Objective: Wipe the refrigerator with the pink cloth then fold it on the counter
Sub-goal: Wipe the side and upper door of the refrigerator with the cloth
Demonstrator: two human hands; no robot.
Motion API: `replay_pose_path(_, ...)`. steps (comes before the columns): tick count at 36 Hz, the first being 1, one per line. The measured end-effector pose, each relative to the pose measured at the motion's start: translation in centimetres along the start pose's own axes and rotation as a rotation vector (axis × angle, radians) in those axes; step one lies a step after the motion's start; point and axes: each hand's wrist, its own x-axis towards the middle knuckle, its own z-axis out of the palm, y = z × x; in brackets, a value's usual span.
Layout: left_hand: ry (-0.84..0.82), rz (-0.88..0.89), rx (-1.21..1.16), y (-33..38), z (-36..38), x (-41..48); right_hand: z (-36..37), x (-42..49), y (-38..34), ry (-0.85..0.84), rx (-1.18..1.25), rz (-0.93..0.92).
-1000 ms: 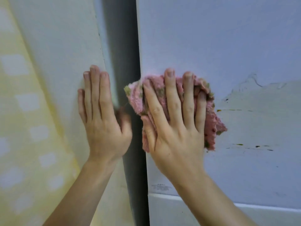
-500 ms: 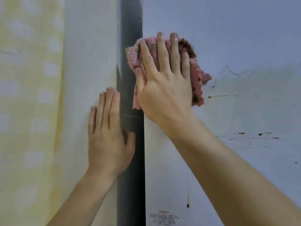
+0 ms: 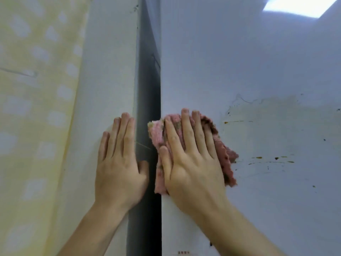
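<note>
Pink cloth (image 3: 156, 134) sits bunched under R hand (image 3: 191, 163), fingers straight & pressing it vs the refrigerator (image 3: 239, 61) door's left edge, beside the dark gap (image 3: 149, 89). L hand (image 3: 118, 167) lies flat, holding nothing, on the white panel (image 3: 110, 71) across the gap. Vs 0.5 s ago the cloth has come back down the door, level w/ the brown streaks (image 3: 258, 158), and L hand hasn't left the panel. Prob. mid up-down stroke: streaks to the right not reached, so wiping isn't done and the fold on the surface isn't begun.
</note>
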Motion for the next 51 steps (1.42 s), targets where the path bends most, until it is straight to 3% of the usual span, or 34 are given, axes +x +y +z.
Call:
replay_pose_path(7,-0.012,0.013,0.011,0.2,-0.1,-0.1,0.8,9.0,0.1,-0.059,-0.024,0.104)
replay_pose_path(13,-0.014,0.003,-0.027,0.1,-0.1,-0.1,0.4,3.0,-0.9,-0.002,-0.004,0.103)
replay_pose_path(23,-0.023,-0.047,-0.100,0.5,-0.5,-0.2,-2.4,-9.7,-0.6,-0.173,-0.033,-0.004)
replay_pose_path(35,0.047,-0.026,-0.094,0.5,-0.3,-0.5,-1.2,0.4,1.6,-0.101,-0.029,0.000)
replay_pose_path(44,0.037,-0.040,-0.139,1.2,-0.6,-2.6,-2.5,-8.5,0.7,-0.083,-0.008,0.011)
replay_pose_path(51,0.068,0.059,-0.265,4.8,-0.9,-3.8,-2.2,-7.0,1.5,-0.032,0.016,-0.028)
